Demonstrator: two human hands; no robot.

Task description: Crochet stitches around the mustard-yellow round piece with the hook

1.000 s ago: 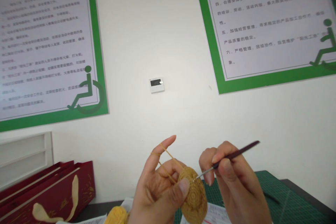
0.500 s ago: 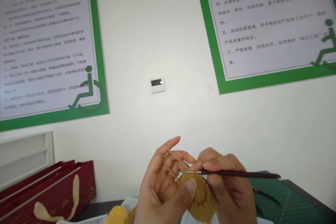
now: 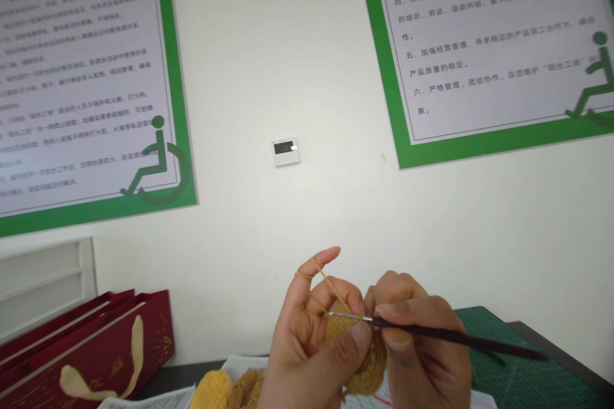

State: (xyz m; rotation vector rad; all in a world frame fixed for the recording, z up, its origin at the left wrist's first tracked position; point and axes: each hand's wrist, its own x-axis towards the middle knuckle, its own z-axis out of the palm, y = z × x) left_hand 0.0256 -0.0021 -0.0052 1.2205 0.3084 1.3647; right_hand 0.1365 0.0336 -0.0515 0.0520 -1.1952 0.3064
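My left hand [image 3: 311, 339] pinches a mustard-brown crocheted piece [image 3: 369, 367] between thumb and fingers. Its index finger is raised, with a strand of yarn [image 3: 327, 277] wrapped round it and running down to the piece. In my right hand [image 3: 422, 339] is a crochet hook [image 3: 460, 334] with a dark handle, held like a pen. The hook's metal tip lies across the top of the piece, pointing left at the yarn. Part of the piece is hidden behind my left thumb.
Yellow and brown yarn balls [image 3: 213, 390] lie on papers at the lower left. Dark red gift bags [image 3: 96, 351] stand farther left. A green cutting mat [image 3: 518, 370] lies on the dark table at right. Behind is a white wall with posters [image 3: 484, 152] and a small wall panel [image 3: 286, 152].
Both hands have shifted slightly right. The crocheted piece has turned in my left hand, and the hook's handle end now tilts lower to the right.
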